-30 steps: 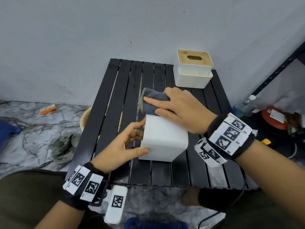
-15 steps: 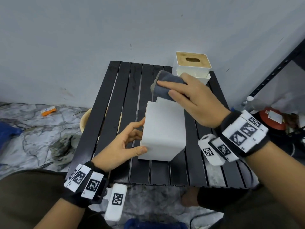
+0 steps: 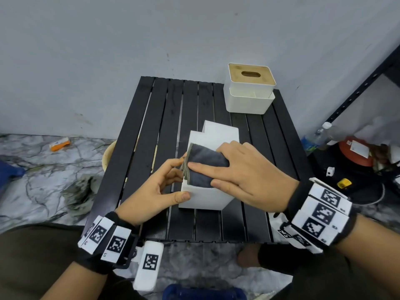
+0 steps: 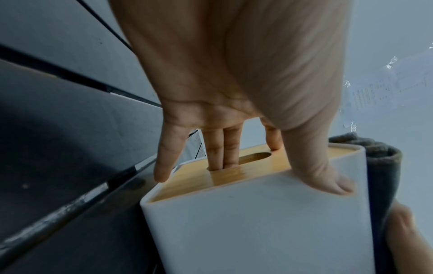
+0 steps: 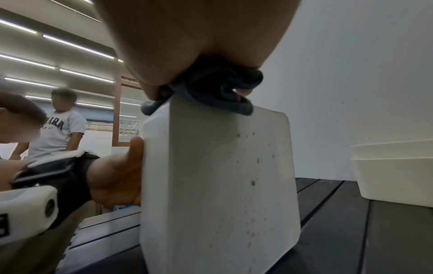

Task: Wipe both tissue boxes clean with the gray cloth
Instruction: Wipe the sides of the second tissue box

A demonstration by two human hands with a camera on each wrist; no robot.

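A white tissue box [image 3: 207, 198] lies on its side on the black slatted table [image 3: 151, 126], its wooden lid [image 4: 234, 174] facing left. My left hand [image 3: 179, 178] grips it, thumb on the near white side and two fingers in the lid's slot. On the upper face my right hand [image 3: 205, 174] holds the folded gray cloth [image 3: 205, 163] pressed down near the front edge. The box's right side [image 5: 222, 185] carries small brown specks. A second white tissue box [image 3: 249, 98] with a wooden lid stands upright at the table's far right corner.
A black metal shelf [image 3: 357, 83] stands to the right, with a plastic bottle [image 3: 318, 135] and a red object [image 3: 355, 152] on the floor beside it. Left of the table are a pale bucket rim [image 3: 108, 154], a crumpled rag [image 3: 80, 191] and an orange item [image 3: 60, 144].
My right hand has drawn the gray cloth from beyond the box's far end back along its top to the near end. My left hand still holds the box in place.
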